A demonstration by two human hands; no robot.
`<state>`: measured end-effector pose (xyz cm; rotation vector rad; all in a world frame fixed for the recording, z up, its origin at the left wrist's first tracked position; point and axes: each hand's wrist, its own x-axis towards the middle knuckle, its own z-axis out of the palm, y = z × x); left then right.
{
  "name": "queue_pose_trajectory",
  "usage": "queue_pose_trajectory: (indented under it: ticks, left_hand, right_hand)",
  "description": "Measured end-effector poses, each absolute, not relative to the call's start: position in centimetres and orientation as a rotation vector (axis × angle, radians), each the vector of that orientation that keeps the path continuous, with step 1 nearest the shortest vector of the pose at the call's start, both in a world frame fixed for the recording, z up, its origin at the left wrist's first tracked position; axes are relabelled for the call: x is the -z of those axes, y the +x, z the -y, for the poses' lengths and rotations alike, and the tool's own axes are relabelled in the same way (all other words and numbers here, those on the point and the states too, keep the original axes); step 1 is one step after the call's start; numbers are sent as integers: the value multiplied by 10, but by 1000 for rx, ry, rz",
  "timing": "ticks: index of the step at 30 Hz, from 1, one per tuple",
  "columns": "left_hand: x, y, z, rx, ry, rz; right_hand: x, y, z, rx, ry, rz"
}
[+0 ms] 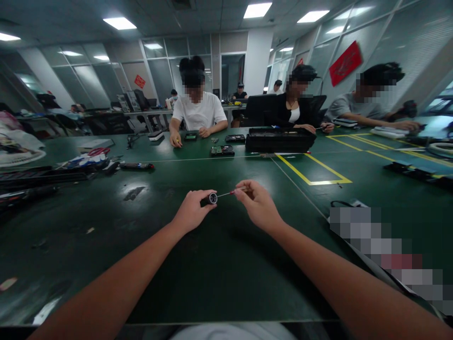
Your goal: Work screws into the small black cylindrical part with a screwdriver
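My left hand (193,208) is closed round a small black cylinder (212,199), whose round, silver-rimmed end faces me. In my right hand (258,203) is a thin screwdriver (231,192) with a red collar, pinched between thumb and fingers. Its metal shaft points left and its tip meets or nearly meets the cylinder's rim; I cannot tell whether they touch. Fingers hide most of the cylinder's body and part of the screwdriver's handle. Both hands are held above the green table (226,264).
Across the table stands a long black bin (279,140), with a green circuit board (222,150) beside it. A black pen-shaped tool (137,166) and cables (99,152) lie left. Yellow tape (329,182) marks the right side. Several people sit opposite, one in a white shirt (200,111).
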<state>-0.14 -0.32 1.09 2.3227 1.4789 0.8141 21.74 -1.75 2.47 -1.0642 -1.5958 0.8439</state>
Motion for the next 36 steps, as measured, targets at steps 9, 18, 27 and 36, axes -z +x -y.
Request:
queue_pose_trajectory:
  ticks: [9,18,27,36]
  left_hand:
    - [-4,5,2,-734,2317,-1445]
    - [-7,6,2,-787,2227,-1488]
    - [-11,7,9,-854,2124,-1444]
    - [-8,20,5,-509,2384,-1466]
  right_hand:
    - [-2,219,-6,-1102,-1159,973]
    - [-7,220,-2,-946,-1153,1094]
    - [-8,220,-2,-895,-1203,1222]
    - [-4,224,-5,-871,-1236,1247]
